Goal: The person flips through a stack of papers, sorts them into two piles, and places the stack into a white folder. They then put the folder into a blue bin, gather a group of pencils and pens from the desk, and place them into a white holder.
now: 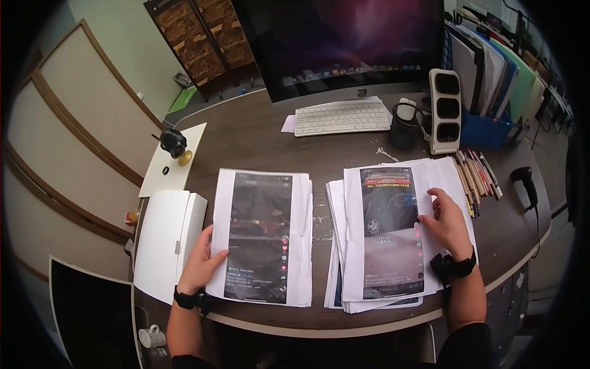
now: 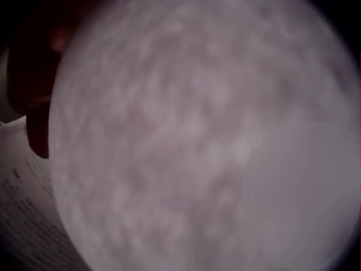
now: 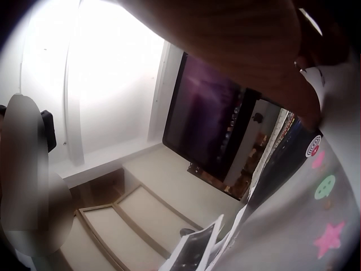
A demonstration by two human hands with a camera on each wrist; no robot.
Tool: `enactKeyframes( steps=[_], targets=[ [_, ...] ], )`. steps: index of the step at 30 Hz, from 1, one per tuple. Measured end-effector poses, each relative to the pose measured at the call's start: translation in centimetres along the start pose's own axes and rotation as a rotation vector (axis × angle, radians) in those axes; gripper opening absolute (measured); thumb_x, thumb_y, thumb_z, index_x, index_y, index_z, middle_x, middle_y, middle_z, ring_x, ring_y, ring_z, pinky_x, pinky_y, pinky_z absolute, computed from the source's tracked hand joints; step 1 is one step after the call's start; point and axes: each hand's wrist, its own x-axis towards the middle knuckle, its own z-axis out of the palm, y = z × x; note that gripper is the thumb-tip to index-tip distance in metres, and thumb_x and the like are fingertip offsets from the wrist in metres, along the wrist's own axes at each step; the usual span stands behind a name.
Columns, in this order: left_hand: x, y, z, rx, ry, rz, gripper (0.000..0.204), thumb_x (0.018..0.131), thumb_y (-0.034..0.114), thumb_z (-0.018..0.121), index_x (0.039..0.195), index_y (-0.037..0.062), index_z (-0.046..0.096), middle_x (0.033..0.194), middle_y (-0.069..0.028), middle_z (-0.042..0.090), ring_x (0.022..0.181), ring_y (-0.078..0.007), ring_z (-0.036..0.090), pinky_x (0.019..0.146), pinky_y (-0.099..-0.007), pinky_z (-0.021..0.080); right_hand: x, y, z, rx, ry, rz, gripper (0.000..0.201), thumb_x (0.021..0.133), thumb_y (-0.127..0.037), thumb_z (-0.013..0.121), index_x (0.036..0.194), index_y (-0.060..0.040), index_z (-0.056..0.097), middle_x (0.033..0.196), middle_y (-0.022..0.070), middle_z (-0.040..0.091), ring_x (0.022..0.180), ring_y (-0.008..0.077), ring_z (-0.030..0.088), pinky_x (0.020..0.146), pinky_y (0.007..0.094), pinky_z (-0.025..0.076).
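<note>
Our left hand (image 1: 204, 261) gripping the left paper stack (image 1: 259, 237), lower centre-left of frame, our right hand (image 1: 448, 229) half-curled on the right paper stack (image 1: 390, 237), lower centre-right, pinch unclear, on our dark surface (image 1: 246, 141)

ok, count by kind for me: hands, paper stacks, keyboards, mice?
Hands: 2, left hand and right hand
Paper stacks: 2, left stack and right stack
Keyboard: 1
Mouse: 1
Total: 6
</note>
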Motion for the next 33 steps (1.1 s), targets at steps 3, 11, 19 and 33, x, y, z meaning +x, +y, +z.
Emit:
enactKeyframes(
  steps=[3,11,19,33],
  targets=[
    [-0.1,-1.4,-0.5,0.224,-0.011,-0.017,0.071,0.088,-0.005,0.060,0.148,0.0024,0.022,0.101,-0.0122,0.067,0.091,-0.0153,0.065,0.079,-0.0279,0.051,-0.1,-0.3,-0.3,0.035,0.006,0.033,0.059,0.072,-0.003,0.077,0.126,-0.0042,0.053,0.074,0.0104,0.060,0.068,0.0249,0.061,0.066,0.0359,0.049],
    [-0.4,-1.9,0.8,0.373,0.036,0.010,0.073,0.086,0.000,0.065,0.148,0.0048,0.027,0.098,-0.0113,0.065,0.088,-0.0182,0.065,0.078,-0.0296,0.051,1.0,2.6,-0.6,0.198,-0.130,0.035,0.017,0.085,-0.007,0.067,0.096,0.0046,0.063,0.076,0.0078,0.065,0.069,0.0146,0.061,0.067,0.0288,0.050],
    [-1.1,2.9,3.9,0.856,0.116,0.361,0.045,0.082,0.007,0.071,0.124,0.0011,0.054,0.116,-0.0166,0.056,0.098,-0.0269,0.056,0.082,-0.0336,0.048,0.7,1.2,-2.1,0.593,-0.372,0.138,0.018,0.091,-0.007,0.062,0.107,0.0011,0.060,0.078,0.0024,0.066,0.062,0.0071,0.058,0.055,0.0233,0.048],
    [0.2,2.9,14.3,-0.062,-0.455,-0.052,0.038,0.096,0.008,0.061,0.131,-0.0027,0.049,0.109,-0.0060,0.065,0.096,-0.0093,0.062,0.082,-0.0241,0.051,-0.6,-1.6,-1.4,0.973,-0.707,0.140,0.034,0.095,-0.002,0.054,0.128,0.0002,0.050,0.104,0.0095,0.068,0.079,0.0135,0.067,0.066,0.0265,0.059]
  ],
)
